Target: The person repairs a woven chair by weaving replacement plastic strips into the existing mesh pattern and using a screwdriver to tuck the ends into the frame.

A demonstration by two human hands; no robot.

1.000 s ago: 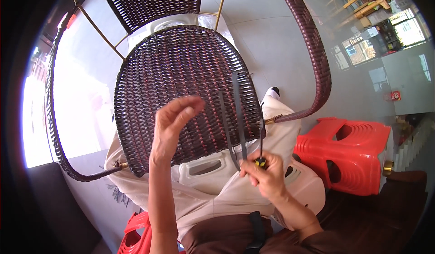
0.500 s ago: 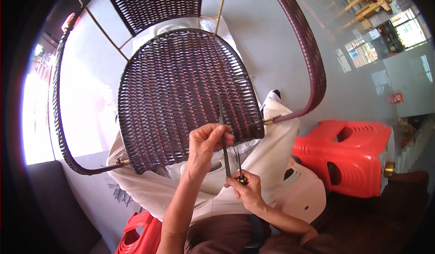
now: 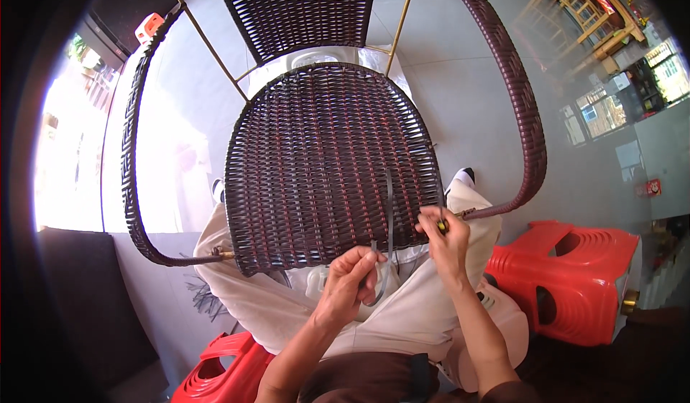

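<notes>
The left hand (image 3: 351,279) pinches a flat grey strip (image 3: 390,220) between thumb and fingers at the near edge of the woven seat (image 3: 323,166), while the right hand (image 3: 447,241) closes around a small tool with a black-and-yellow handle (image 3: 443,226) beside the seat's right front corner. The strip bends in a loose loop below the left hand and rises over the weave; uneven tension may kink or twist it. A slack pinch may release it, and a slipping tool may scratch nearby strands.
</notes>
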